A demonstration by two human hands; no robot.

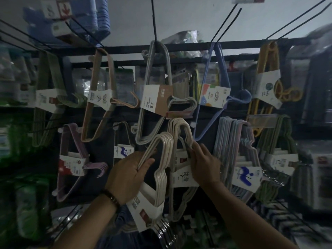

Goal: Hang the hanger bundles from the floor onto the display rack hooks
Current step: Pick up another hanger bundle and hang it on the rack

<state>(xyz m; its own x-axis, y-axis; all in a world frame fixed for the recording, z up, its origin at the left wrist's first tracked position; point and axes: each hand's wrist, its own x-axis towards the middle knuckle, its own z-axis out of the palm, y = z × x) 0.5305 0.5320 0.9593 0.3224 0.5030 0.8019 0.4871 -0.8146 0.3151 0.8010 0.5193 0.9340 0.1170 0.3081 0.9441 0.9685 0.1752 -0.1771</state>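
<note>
My left hand grips a bundle of cream hangers with a white paper sleeve, held up in front of the rack. My right hand is closed on a second cream bundle that hangs on a lower-row hook just to the right, its white label below my fingers. The two bundles sit side by side, nearly touching. The display rack's dark bar runs across the top, with long black hooks pointing out toward me.
Several other bundles hang on the rack: green at far left, tan, grey, blue, yellow, pink and pastel. Packaged goods fill the shelves on both sides. The scene is dim and blurred.
</note>
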